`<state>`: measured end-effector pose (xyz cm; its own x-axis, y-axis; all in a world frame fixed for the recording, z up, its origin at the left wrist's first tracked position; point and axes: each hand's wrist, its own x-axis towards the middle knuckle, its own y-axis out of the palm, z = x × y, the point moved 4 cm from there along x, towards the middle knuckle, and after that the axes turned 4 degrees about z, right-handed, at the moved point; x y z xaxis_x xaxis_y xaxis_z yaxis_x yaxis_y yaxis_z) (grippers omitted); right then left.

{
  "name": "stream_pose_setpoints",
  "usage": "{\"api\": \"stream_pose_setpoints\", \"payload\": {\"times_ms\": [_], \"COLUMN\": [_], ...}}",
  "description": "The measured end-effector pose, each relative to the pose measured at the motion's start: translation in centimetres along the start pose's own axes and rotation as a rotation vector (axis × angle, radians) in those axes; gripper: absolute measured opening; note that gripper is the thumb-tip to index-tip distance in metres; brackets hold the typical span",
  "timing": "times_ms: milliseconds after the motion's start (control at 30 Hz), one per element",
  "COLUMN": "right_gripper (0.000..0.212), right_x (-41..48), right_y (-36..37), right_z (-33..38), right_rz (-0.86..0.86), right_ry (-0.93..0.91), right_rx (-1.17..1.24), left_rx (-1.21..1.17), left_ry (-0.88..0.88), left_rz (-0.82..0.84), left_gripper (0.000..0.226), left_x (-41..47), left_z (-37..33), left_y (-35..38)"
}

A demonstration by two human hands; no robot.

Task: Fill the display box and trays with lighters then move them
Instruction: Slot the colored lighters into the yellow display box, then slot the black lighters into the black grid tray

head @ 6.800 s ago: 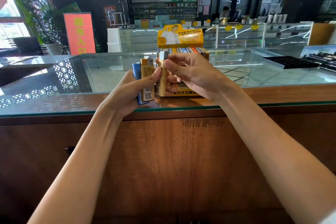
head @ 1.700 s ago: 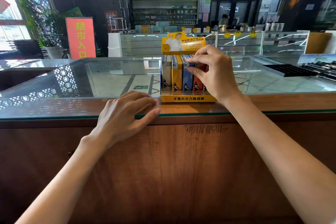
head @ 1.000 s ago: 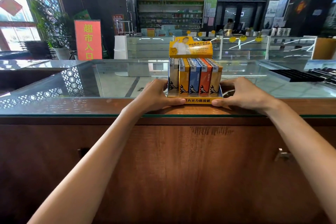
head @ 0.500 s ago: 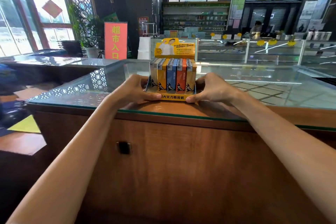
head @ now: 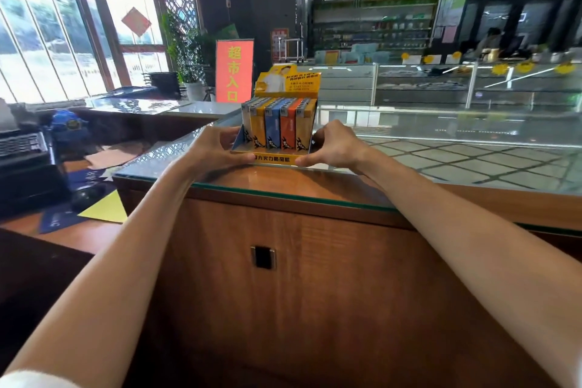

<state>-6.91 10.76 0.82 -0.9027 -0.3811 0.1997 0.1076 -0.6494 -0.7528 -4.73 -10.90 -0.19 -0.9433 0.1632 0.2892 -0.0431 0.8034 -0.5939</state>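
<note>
The display box point(head: 278, 123) sits on the glass counter point(head: 441, 164), close to the counter's near edge and not far from its left corner, where the glass ends and a lower wooden desk point(head: 94, 230) lies beyond. Right of the box the glass runs on bare and wide; behind the box it stretches away toward a further row of glass cases point(head: 441, 85). Left of the box, past the corner, the lower desk carries a keyboard point(head: 20, 145), dark mats and a yellow sheet point(head: 105, 208). An orange floor sign point(head: 234, 71) stands behind the box, well apart from it. The box is yellow card with a tall printed back panel and a low front lip bearing dark characters. It looks full: lighters point(head: 277, 129) stand upright in packed rows, the front row showing tan, yellow, blue, orange and yellow bodies with silver tops. The left hand point(head: 217, 148) grips the box's left side, thumb on the front lip, fingers round the side wall. The right hand point(head: 333, 145) grips the right side likewise, thumb at the lip's right end. Whether the box's base touches the glass, I cannot tell.
</note>
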Motion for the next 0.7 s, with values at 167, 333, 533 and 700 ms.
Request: {"api": "stream_pose_setpoints", "payload": {"times_ms": [167,333,533,700], "right_gripper": [0.045,0.037,0.031,0.025], "right_x": [-1.6,-6.3,-16.4,-28.3], "right_y": [-1.5,-8.0,-19.5,-30.1], "right_z": [-0.8,-3.6,-11.9,-20.7], "right_rz": [-0.015,-0.146,-0.381,-0.638], "right_ry": [-0.046,-0.101,0.057,0.258], "right_rx": [0.063,-0.012,-0.088,-0.160], "left_rx": [0.079,0.169,0.170,0.093], "left_ry": [-0.068,0.257,0.494,0.620], "left_rz": [-0.209,-0.493,-0.163,0.145], "left_gripper": [0.081,0.048,0.032,0.033], "left_x": [-1.0,-1.3,2.9,4.9], "left_z": [-1.0,-8.1,-19.5,-30.1], "left_y": [-0.5,1.6,15.9,31.2]}}
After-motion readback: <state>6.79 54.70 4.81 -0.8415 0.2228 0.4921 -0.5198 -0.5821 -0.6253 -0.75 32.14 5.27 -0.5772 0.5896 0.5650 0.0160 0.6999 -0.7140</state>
